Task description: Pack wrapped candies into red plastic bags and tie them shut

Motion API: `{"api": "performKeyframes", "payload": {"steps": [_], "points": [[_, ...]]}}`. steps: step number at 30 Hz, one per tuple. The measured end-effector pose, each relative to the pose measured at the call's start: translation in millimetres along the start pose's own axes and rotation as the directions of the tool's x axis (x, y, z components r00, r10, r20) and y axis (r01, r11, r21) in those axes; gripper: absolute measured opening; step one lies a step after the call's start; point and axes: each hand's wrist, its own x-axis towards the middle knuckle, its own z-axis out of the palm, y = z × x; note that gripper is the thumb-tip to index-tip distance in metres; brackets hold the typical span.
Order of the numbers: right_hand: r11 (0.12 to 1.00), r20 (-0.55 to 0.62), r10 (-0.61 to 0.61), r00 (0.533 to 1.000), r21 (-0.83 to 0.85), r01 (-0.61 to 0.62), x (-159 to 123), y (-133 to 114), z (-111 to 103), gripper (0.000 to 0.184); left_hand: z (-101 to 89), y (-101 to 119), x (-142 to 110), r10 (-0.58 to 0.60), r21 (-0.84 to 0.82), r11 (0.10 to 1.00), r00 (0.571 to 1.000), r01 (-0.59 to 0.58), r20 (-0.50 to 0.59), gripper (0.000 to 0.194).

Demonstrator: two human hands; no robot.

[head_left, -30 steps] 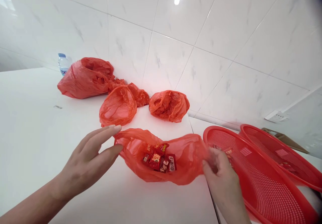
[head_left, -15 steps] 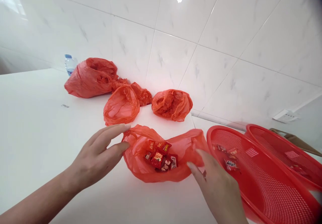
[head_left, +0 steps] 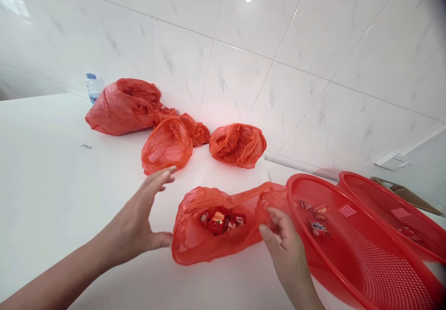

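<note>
A red plastic bag (head_left: 198,249) lies on the white table in front of me, its mouth spread upward. Inside it are several small red-wrapped snack packets (head_left: 219,220). My left hand (head_left: 139,226) is open at the bag's left side, fingers raised and spread, with the thumb tip close to or touching the rim. At the right side of the bag is my right hand (head_left: 284,245), fingers bent and parted from the thumb. It seems to touch the plastic there without a visible pinch.
To the right stand two red mesh baskets (head_left: 348,273) holding a few packets (head_left: 318,227). More red bags (head_left: 239,145) line the tiled wall, a large one (head_left: 121,110) beside a water bottle (head_left: 92,89). A socket (head_left: 393,160) sits low on the right.
My left hand has let go of the bag's left rim and opened wider. The rim has sunk, covering some packets. My right hand's fingers have curled more into view at the bag's right side.
</note>
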Motion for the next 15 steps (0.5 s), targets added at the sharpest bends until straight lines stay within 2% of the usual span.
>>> {"api": "performKeyframes", "payload": {"steps": [2,4,7,9,12,15], "points": [[0.998,-0.058,0.056,0.997,-0.004,-0.057,2,1,-1,0.052,8.3,5,-2,-0.127,-0.066,0.988,0.983,0.137,0.133,0.122],[0.997,-0.016,0.076,0.997,-0.025,-0.077,3,4,0,0.040,17.7,12,-3,-0.162,-0.111,0.976,0.962,0.189,0.219,0.127],[0.999,0.127,0.008,0.992,-0.042,-0.003,0,6,1,0.013,31.0,20,0,-0.154,-0.154,0.969,0.959,0.194,0.238,0.129],[0.994,0.164,-0.086,0.983,-0.047,0.095,-5,3,-1,0.010,37.5,23,7,-0.188,-0.175,0.958,0.958,0.228,0.217,0.126],[0.966,0.129,-0.245,0.961,-0.048,0.253,-11,-5,-7,0.017,41.9,27,25,-0.323,-0.254,0.891,0.919,0.376,0.228,0.109],[0.922,-0.035,-0.385,0.922,-0.069,0.382,-10,-14,-15,0.022,40.7,32,47,-0.457,-0.385,0.730,0.823,0.564,0.339,0.071]]}}
